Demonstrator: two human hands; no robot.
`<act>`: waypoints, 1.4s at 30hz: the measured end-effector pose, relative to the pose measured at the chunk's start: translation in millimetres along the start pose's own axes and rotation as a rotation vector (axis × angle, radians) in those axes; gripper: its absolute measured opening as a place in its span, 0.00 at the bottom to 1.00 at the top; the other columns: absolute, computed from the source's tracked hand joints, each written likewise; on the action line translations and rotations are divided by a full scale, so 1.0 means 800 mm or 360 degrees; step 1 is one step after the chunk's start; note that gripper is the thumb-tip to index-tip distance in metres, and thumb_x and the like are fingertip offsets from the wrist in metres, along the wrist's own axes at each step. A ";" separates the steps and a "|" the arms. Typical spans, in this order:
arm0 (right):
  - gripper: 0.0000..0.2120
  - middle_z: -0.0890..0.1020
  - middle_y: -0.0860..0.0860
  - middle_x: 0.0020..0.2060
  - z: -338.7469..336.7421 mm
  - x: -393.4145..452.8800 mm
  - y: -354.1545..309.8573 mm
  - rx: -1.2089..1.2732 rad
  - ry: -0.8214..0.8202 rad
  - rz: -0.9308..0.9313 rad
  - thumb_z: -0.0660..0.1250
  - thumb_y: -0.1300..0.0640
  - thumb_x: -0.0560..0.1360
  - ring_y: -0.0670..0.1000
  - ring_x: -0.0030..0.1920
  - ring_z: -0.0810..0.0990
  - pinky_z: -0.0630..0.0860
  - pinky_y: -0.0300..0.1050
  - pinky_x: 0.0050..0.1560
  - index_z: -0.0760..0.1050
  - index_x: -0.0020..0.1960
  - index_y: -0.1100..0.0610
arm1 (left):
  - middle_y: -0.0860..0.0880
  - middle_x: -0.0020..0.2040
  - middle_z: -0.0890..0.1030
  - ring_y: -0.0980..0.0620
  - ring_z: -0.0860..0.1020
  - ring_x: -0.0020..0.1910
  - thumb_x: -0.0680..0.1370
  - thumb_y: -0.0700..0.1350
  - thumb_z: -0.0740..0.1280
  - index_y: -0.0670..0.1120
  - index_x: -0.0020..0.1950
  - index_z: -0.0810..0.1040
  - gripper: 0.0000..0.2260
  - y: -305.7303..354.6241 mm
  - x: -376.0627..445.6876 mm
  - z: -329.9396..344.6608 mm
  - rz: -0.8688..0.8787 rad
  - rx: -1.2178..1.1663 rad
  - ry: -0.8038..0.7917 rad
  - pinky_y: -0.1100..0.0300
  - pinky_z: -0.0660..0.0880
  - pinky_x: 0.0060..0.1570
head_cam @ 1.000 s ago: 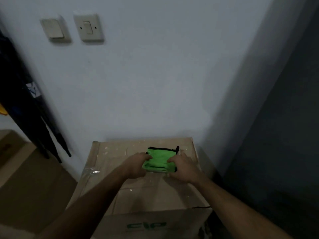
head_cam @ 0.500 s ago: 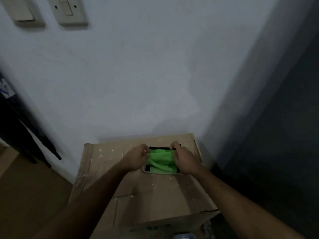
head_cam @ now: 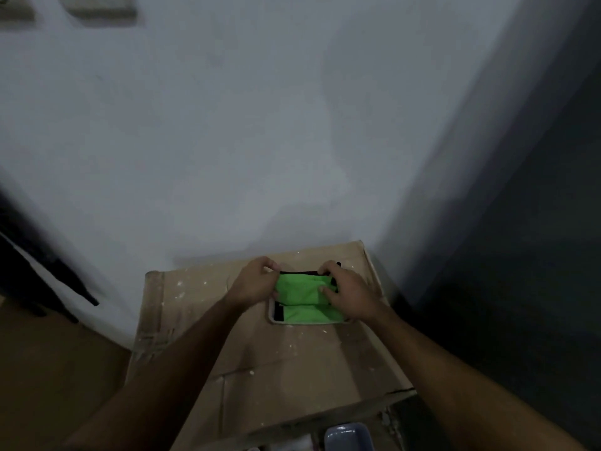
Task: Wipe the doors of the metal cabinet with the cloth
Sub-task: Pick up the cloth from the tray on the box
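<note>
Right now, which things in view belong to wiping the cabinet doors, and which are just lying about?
Belongs to the job:
green cloth, gripped at its ends by the left hand and right hand
dark surface at right, possibly the cabinet; too dim to tell

Just lying about:
cardboard box under the cloth
wall switches
grey-blue tray at the bottom edge

Dim room, pale wall (head_cam: 227, 141), brown floor (head_cam: 48, 369), paint-flecked cardboard box (head_cam: 260, 369) against wall
</note>
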State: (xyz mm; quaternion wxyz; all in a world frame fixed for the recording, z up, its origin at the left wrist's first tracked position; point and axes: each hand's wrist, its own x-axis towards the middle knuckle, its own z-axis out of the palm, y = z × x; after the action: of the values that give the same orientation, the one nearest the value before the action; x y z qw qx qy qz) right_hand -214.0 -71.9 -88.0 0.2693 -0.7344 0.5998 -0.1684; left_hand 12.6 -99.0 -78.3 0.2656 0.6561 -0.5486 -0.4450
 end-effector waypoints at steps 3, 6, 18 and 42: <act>0.20 0.80 0.55 0.52 0.006 0.007 -0.007 -0.0135 0.0018 0.0107 0.64 0.50 0.78 0.59 0.56 0.77 0.70 0.52 0.55 0.64 0.68 0.49 | 0.49 0.46 0.81 0.58 0.80 0.35 0.77 0.47 0.70 0.47 0.52 0.77 0.07 -0.006 0.006 -0.006 0.0076 0.0176 -0.0103 0.67 0.73 0.31; 0.29 0.75 0.58 0.60 0.013 0.013 -0.016 -0.0285 -0.0018 0.0196 0.64 0.48 0.77 0.62 0.62 0.72 0.71 0.58 0.59 0.59 0.75 0.50 | 0.48 0.60 0.77 0.49 0.79 0.55 0.73 0.54 0.76 0.44 0.71 0.71 0.31 -0.018 0.013 -0.006 0.0200 0.0686 -0.0278 0.64 0.75 0.49; 0.16 0.72 0.52 0.61 0.012 0.000 -0.027 -0.0696 0.0061 -0.0007 0.62 0.50 0.77 0.57 0.62 0.66 0.66 0.53 0.59 0.72 0.63 0.53 | 0.46 0.54 0.79 0.43 0.78 0.53 0.70 0.53 0.75 0.47 0.60 0.81 0.21 -0.044 -0.008 0.020 0.0698 0.1014 0.0197 0.50 0.75 0.52; 0.22 0.83 0.53 0.59 -0.134 -0.134 -0.079 0.1766 -0.0126 -0.0028 0.71 0.45 0.70 0.52 0.59 0.82 0.79 0.45 0.56 0.79 0.62 0.51 | 0.41 0.53 0.85 0.45 0.83 0.52 0.72 0.42 0.70 0.41 0.58 0.81 0.15 0.176 -0.160 0.007 0.0473 -0.0974 -0.0736 0.48 0.81 0.55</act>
State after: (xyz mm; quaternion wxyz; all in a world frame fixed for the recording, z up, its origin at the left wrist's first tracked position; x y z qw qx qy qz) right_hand -249.4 19.9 43.7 0.6365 -0.4932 0.4046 -0.4335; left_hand -60.6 -12.2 73.9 0.3795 0.3430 -0.5250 -0.6802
